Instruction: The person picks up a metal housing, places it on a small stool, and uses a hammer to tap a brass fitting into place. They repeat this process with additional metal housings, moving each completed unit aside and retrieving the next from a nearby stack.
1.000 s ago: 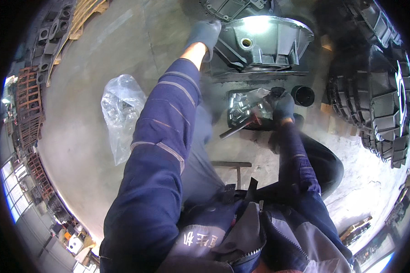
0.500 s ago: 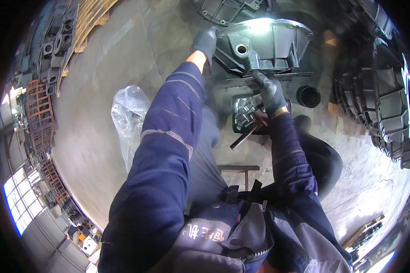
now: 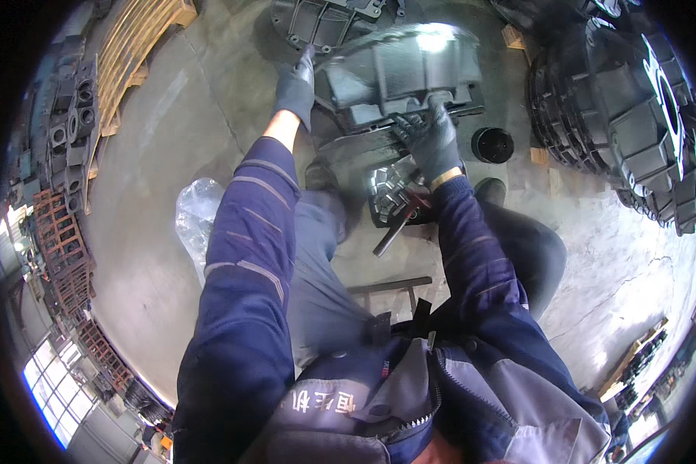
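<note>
A grey ribbed bell housing (image 3: pixel 398 73) stands tilted in front of me, blurred by motion. My right hand (image 3: pixel 435 143), in a dark glove, grips its near lower edge, one finger up against the wall and the others spread to the left. My gloved left hand (image 3: pixel 294 89) is beside the housing's left end, a finger stretched forward; it seems to hold nothing. Just below my right hand, a black tray (image 3: pixel 377 216) holds several short shiny metal pieces. Across it lies a hammer-like tool (image 3: pixel 394 232) with a metal shaft and a reddish end.
Another ribbed housing (image 3: pixel 317 23) lies beyond my left hand. A black round cup (image 3: pixel 493 145) stands right of the tray. Stacked housings (image 3: pixel 619 116) rise at the right. A clear plastic bag (image 3: pixel 196 213) lies left, near a wooden pallet (image 3: pixel 135 58) and a low metal frame (image 3: pixel 390 286).
The housing has turned, and the round hole in its wall no longer shows. My left hand has come off its left rim; my right hand has shifted along the lower edge. The view has swung right.
</note>
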A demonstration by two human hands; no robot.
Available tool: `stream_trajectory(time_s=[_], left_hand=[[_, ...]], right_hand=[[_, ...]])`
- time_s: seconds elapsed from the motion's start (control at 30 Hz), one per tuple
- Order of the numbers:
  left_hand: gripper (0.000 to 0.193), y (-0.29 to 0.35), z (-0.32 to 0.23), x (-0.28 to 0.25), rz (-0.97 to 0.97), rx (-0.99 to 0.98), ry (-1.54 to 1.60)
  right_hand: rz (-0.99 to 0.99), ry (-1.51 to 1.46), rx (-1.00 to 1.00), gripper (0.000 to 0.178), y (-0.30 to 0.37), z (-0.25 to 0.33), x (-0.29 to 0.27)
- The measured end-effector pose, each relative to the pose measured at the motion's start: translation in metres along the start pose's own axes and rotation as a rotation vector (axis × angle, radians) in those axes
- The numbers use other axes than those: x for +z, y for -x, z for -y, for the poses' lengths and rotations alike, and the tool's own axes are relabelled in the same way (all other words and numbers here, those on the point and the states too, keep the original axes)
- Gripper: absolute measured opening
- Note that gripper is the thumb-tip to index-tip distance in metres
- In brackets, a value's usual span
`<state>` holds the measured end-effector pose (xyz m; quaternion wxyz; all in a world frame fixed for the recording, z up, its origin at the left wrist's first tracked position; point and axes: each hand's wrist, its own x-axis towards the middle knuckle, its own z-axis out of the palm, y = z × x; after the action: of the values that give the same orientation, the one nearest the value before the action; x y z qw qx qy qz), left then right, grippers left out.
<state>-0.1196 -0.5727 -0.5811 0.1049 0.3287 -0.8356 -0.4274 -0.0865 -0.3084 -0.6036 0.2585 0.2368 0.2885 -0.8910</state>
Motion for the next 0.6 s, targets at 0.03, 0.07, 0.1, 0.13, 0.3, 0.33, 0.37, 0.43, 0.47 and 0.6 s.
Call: stream_trajectory(time_s=[0.03, 0.07, 0.1, 0.13, 0.3, 0.33, 0.37, 0.43, 0.47, 0.6], left_hand=[[0.083, -0.004, 0.014, 0.008, -0.041, -0.027, 0.188], [0.079, -0.005, 0.023, 0.009, -0.007, 0.033, 0.157], [0.076, -0.007, 0.021, 0.015, 0.06, 0.027, 0.081], [0.072, -0.006, 0.011, 0.017, 0.141, -0.038, 0.019], [0.072, 0.009, -0.097, 0.023, 0.111, 0.29, -0.439], [0.075, 0.011, -0.115, 0.025, 0.142, 0.426, -0.467], [0.061, 0.014, -0.128, 0.026, 0.196, 0.518, -0.666], [0.064, 0.019, -0.132, 0.021, 0.097, 0.601, -0.323], [0.064, 0.02, -0.126, 0.015, 0.131, 0.516, -0.333], [0.073, 0.02, -0.096, -0.002, 0.147, 0.266, -0.414]], right_hand=[[-0.048, 0.009, -0.001, 0.069, 0.0, -0.003, -0.001], [-0.059, 0.01, -0.014, 0.067, 0.001, -0.005, -0.002], [-0.115, -0.004, 0.015, 0.065, 0.002, -0.006, -0.002], [-0.131, -0.028, 0.073, 0.051, 0.001, -0.005, -0.002], [-0.029, -0.104, 0.047, 0.04, -0.001, 0.012, 0.002], [0.068, -0.092, 0.08, 0.044, -0.002, 0.017, 0.003], [0.231, -0.121, 0.117, 0.049, -0.003, 0.021, 0.003], [0.079, -0.131, 0.109, 0.052, -0.004, 0.026, 0.002], [0.081, -0.135, 0.101, 0.054, -0.003, 0.026, 0.0], [-0.029, -0.107, 0.114, 0.06, 0.003, 0.026, -0.004]])
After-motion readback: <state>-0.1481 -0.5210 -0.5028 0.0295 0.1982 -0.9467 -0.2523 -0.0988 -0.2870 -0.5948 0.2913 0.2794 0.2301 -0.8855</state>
